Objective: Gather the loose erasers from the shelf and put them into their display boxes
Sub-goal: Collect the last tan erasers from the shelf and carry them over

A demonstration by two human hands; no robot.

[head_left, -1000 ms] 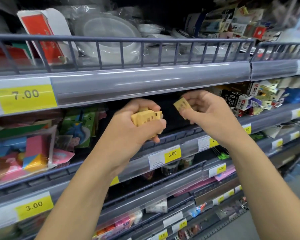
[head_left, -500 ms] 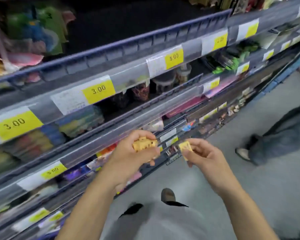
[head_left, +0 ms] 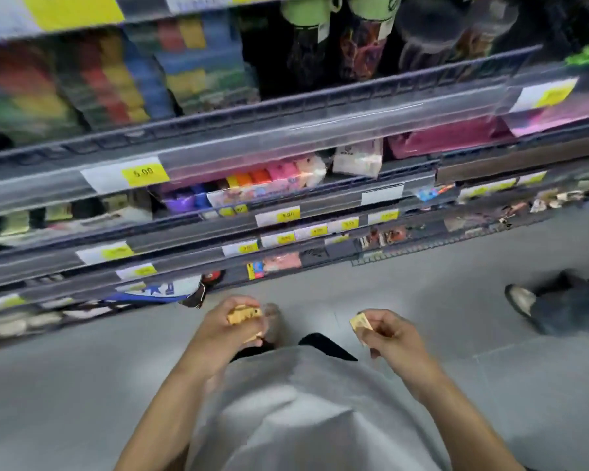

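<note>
Left hand (head_left: 223, 329), at about six o'clock in the view just left of centre, fingers curled tight round a clutch of small tan block erasers (head_left: 244, 315), only their upper edges showing above the knuckles. Right hand (head_left: 390, 336), a little toward four o'clock of the left and well apart from it, thumb and forefinger pinching one flat tan eraser (head_left: 361, 323) by its end, the rest sticking out toward nine o'clock. Both held low over grey floor (head_left: 422, 294), above a pale grey shirt front (head_left: 306, 409). From nine to three o'clock, blurred dark-grey shelf rails (head_left: 286, 120) with yellow price tags (head_left: 143, 172). At three o'clock, another person's shoe (head_left: 519, 299) on the floor.
</note>
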